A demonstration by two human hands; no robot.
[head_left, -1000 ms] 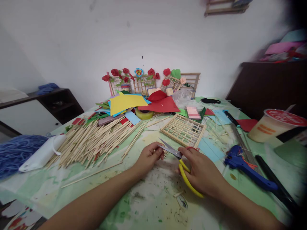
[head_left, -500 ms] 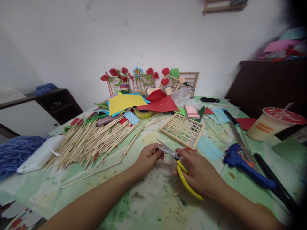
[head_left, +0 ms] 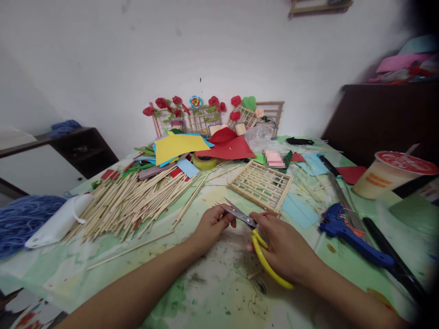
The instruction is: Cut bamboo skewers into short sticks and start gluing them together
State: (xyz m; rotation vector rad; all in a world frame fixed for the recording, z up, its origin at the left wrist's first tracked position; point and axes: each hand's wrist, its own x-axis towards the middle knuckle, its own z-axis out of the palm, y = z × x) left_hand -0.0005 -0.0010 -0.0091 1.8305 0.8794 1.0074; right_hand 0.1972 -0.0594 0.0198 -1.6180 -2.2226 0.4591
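Note:
My right hand (head_left: 279, 244) grips yellow-handled scissors (head_left: 265, 262), whose metal blades point up and left, slightly parted. The blade tips reach over the fingers of my left hand (head_left: 214, 228). That hand is closed in a pinch, and what it holds is too small and hidden to make out; small pale stick ends show just behind its fingertips. Just beyond both hands lies a wooden lattice frame (head_left: 260, 185) flat on the table. A short piece of stick (head_left: 254, 275) rests on the table below the scissors.
A large pile of thin wooden sticks (head_left: 130, 201) spreads at the left, beside a white glue gun-like tool or holder (head_left: 58, 224) and blue yarn (head_left: 27, 219). Coloured paper (head_left: 181, 148) lies behind. At right are a blue glue gun (head_left: 353, 240) and a drink cup (head_left: 384, 178).
The scissors' handles have spread slightly farther apart from the blades' line, with the lower handle a little lower. Both hands stay in nearly the same place.

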